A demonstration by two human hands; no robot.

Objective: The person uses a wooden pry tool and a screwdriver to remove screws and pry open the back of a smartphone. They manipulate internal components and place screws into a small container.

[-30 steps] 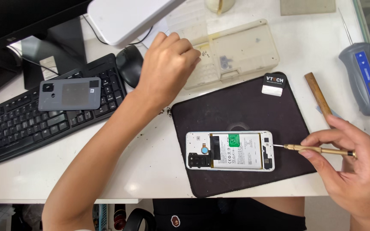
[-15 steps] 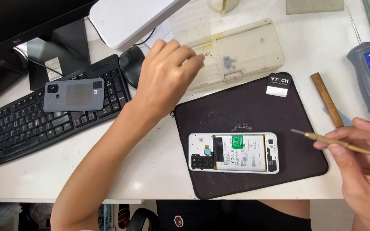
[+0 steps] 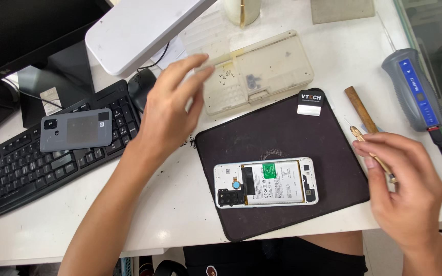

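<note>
Right hand (image 3: 405,179) grips a brass screwdriver (image 3: 372,149) right of the opened phone (image 3: 265,182); left hand (image 3: 172,110) hovers open near the parts tray (image 3: 262,71).

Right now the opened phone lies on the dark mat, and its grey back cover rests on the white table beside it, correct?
Not quite. The head view shows the opened phone on the dark mat, but the grey back cover rests on the black keyboard, not on the white table.
</note>
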